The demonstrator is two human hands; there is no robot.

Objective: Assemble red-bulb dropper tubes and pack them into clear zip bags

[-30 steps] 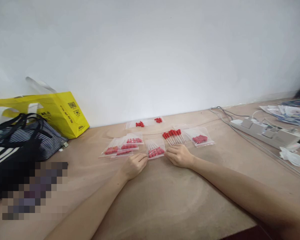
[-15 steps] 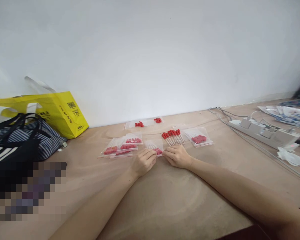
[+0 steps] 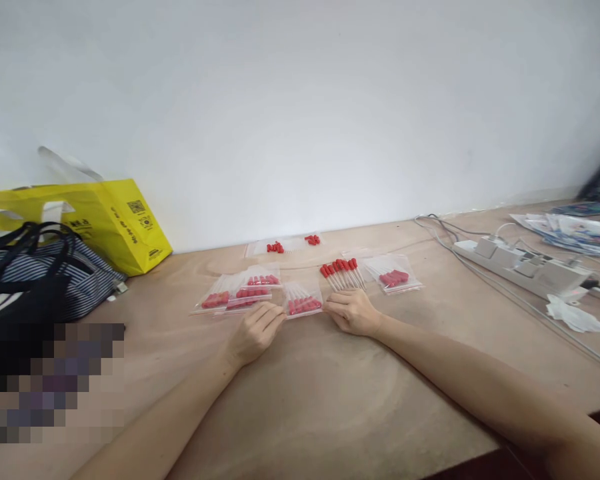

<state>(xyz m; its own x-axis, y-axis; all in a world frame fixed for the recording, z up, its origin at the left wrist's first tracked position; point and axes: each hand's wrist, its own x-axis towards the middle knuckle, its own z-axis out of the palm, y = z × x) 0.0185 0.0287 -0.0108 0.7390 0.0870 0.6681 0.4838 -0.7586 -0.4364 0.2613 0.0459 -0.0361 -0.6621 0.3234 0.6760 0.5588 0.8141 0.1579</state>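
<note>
A small clear zip bag (image 3: 303, 295) with several red-ended thin sticks inside lies flat on the table between my hands. Its left lower corner is pinched by my left hand (image 3: 257, 331), fingers closed. My right hand (image 3: 353, 312) has its fingers closed at the right lower corner. The fingertips are partly hidden behind my knuckles. Just beyond my right hand is a row of loose red-ended sticks (image 3: 343, 273). Several filled zip bags (image 3: 240, 290) overlap to the left of my left hand. Another filled bag (image 3: 394, 273) lies to the right of the loose sticks.
Against the white wall lies a clear bag (image 3: 293, 247) with two groups of red-ended pieces. A yellow bag (image 3: 135, 227) and a striped bag (image 3: 87, 270) stand at left. A power strip (image 3: 523, 267), cables, crumpled white tissue (image 3: 576, 315) and flat packets (image 3: 573, 230) occupy the right.
My left hand has slid left along the bag's near edge, away from my right hand, uncovering the red ends inside. My right hand stays at the right corner.
</note>
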